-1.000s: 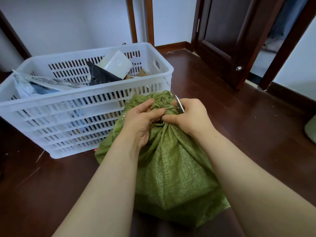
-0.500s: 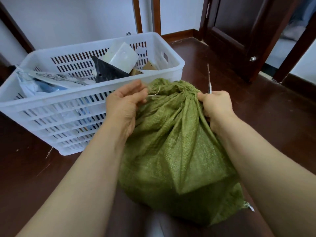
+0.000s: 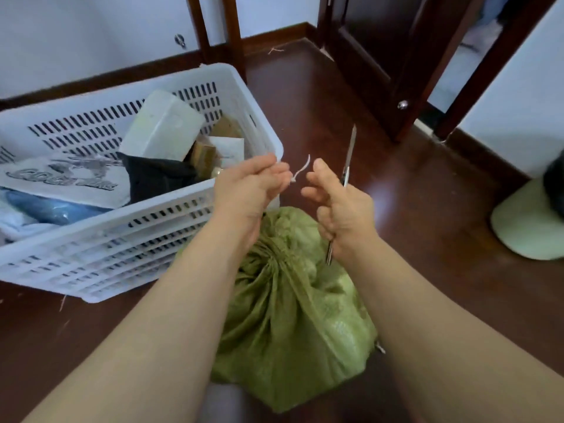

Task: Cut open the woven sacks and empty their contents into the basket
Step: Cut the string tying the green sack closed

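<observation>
A green woven sack (image 3: pixel 293 315) stands on the dark wooden floor, its neck still gathered, right beside the white slotted basket (image 3: pixel 122 233). Above the sack, my left hand (image 3: pixel 250 184) pinches a short white string (image 3: pixel 300 172) that curls up between my hands. My right hand (image 3: pixel 341 206) grips a thin metal blade (image 3: pixel 349 154) that points up and away, its other end poking out below my palm. Neither hand touches the sack. The basket holds a white foam block (image 3: pixel 161 126), a dark bag, printed packaging and other items.
A dark wooden door (image 3: pixel 372 56) stands ajar at the back right, with white walls and brown skirting around. A pale green round base (image 3: pixel 528 221) sits on the floor at the right edge. Two wooden legs (image 3: pixel 213 29) rise behind the basket.
Both hands have let go of the sack's neck and lifted above it. My left hand now holds a loose white string. The view has tilted further down.
</observation>
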The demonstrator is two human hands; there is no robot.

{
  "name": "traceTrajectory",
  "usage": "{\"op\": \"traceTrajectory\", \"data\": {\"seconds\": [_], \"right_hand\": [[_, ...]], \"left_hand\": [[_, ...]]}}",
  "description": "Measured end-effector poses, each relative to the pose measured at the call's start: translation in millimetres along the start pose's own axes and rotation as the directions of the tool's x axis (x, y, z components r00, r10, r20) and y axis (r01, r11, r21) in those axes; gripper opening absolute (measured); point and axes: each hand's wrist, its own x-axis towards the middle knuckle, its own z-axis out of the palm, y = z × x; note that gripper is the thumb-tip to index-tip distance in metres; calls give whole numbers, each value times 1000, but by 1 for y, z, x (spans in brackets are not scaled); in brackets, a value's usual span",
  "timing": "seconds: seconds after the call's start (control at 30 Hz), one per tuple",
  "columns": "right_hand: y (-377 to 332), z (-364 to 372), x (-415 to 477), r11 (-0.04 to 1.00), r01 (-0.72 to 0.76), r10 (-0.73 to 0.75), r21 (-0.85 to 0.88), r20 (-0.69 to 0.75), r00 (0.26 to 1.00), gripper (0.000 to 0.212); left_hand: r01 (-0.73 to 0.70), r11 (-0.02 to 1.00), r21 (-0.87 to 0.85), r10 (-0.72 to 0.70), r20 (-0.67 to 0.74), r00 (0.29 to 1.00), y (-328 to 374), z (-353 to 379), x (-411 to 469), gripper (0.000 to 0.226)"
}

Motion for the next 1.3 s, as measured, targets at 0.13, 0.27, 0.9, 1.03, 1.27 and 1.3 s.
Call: {"op": "traceTrajectory", "data": {"seconds": [0.13,0.27,0.9,1.03,1.27,1.3], "right_hand": [[-20,-24,-1,999,32,-32,-1,11,999,4],[-61,-69,-15,1000,0,6,31,-204,979,9],[-280,-308,-61,996,-22,80,88,-734,675,24],[-303,-334,-31,998,-26,63,59,-793,606,21],[-340,-378,54,991,-134,54,-2,-907,418,25],[-342,-386,65,992,-129,53,0,-912,406,25]], "left_hand": [[80,993,87,-89,109,990,-6,44,-18,32],[143,923,357,-193,110,975,-14,76,-48,8],[317,685,656,-502,110,858,-13,386,-141,25],[277,627,729,-558,171,812,-32,449,-124,14],[231,548,804,-626,210,751,-68,538,-61,20],[223,530,818,-635,208,744,-74,547,-55,16]]}}
